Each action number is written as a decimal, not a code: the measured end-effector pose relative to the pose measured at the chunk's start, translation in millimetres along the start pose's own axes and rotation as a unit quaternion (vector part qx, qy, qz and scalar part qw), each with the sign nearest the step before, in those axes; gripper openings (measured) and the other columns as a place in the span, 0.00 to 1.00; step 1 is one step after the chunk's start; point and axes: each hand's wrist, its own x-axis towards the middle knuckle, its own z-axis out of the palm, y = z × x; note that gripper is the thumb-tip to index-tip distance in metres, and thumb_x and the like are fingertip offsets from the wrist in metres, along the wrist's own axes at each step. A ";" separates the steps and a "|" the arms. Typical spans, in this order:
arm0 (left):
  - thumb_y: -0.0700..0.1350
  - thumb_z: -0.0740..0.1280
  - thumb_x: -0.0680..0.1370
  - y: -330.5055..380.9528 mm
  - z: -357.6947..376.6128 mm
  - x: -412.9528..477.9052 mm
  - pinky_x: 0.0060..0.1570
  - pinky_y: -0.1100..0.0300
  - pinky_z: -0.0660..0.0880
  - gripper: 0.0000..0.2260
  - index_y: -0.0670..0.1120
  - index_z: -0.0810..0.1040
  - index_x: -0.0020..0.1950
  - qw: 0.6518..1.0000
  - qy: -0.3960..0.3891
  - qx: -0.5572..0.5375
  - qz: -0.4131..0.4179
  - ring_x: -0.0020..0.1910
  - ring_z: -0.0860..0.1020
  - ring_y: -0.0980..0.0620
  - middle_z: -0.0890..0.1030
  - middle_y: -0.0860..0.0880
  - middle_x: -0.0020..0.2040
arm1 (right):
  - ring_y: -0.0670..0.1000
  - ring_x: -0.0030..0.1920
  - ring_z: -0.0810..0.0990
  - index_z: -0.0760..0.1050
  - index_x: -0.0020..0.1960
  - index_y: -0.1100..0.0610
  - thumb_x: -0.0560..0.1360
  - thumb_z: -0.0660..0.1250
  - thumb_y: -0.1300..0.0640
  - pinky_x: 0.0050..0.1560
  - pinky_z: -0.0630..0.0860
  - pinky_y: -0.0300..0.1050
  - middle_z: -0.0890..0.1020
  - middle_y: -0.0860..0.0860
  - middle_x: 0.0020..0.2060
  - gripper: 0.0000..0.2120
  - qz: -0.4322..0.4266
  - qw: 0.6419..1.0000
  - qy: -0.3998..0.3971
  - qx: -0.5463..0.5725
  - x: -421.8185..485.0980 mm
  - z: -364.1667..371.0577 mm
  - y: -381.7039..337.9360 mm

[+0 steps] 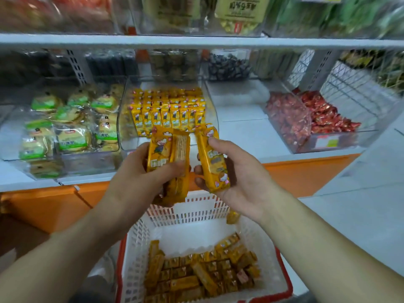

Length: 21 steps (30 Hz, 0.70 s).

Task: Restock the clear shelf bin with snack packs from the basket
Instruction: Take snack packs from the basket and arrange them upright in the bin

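Observation:
My left hand [140, 182] grips a small stack of yellow snack packs [169, 158], held upright just in front of the clear shelf bin [213, 114]. My right hand [240, 178] holds one yellow snack pack [213, 160], thumb on its upper end, fingers curled beneath. Rows of the same yellow packs [168, 112] stand upright inside the bin. Below my hands sits the white plastic basket [140, 243] with a red rim, its bottom covered with several loose yellow packs [201, 274].
A clear bin of green-labelled biscuit packs [65, 127] stands left of the yellow bin. A bin of red-wrapped sweets [306, 119] stands at the right. More bins line the shelf behind and above. An orange shelf front [54, 206] runs under the white ledge.

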 end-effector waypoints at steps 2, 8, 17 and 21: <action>0.62 0.75 0.58 1.1 -2.7 2.6 0.35 0.50 0.84 0.27 0.56 0.81 0.55 1.000 0.010 -0.020 0.004 0.42 0.88 0.44 0.88 0.49 0.48 | 0.52 0.34 0.83 0.81 0.46 0.58 0.63 0.74 0.50 0.37 0.80 0.45 0.83 0.54 0.37 0.16 -0.015 1.000 0.005 -0.008 3.1 -4.3 -2.1; 0.51 0.75 0.74 -0.8 -13.9 27.7 0.45 0.47 0.84 0.12 0.55 0.80 0.56 0.999 0.042 0.028 -0.001 0.45 0.87 0.48 0.88 0.50 0.47 | 0.52 0.44 0.84 0.81 0.56 0.52 0.62 0.78 0.49 0.45 0.77 0.46 0.86 0.54 0.45 0.23 -0.132 0.971 0.064 -0.186 27.2 -14.8 -12.2; 0.51 0.74 0.76 1.9 -54.2 52.7 0.41 0.57 0.83 0.08 0.57 0.78 0.52 0.994 0.090 0.057 0.023 0.45 0.85 0.52 0.86 0.53 0.46 | 0.51 0.41 0.82 0.74 0.48 0.47 0.66 0.80 0.56 0.42 0.75 0.44 0.81 0.49 0.48 0.17 -0.256 0.766 0.128 -0.575 130.0 -3.2 -62.4; 0.52 0.74 0.76 -0.3 -68.8 60.3 0.42 0.59 0.80 0.12 0.56 0.77 0.58 0.993 0.113 0.040 0.024 0.49 0.83 0.54 0.84 0.54 0.50 | 0.52 0.45 0.80 0.78 0.52 0.46 0.66 0.81 0.53 0.50 0.76 0.45 0.83 0.50 0.50 0.18 -0.225 0.649 0.087 -0.722 186.3 4.0 -77.8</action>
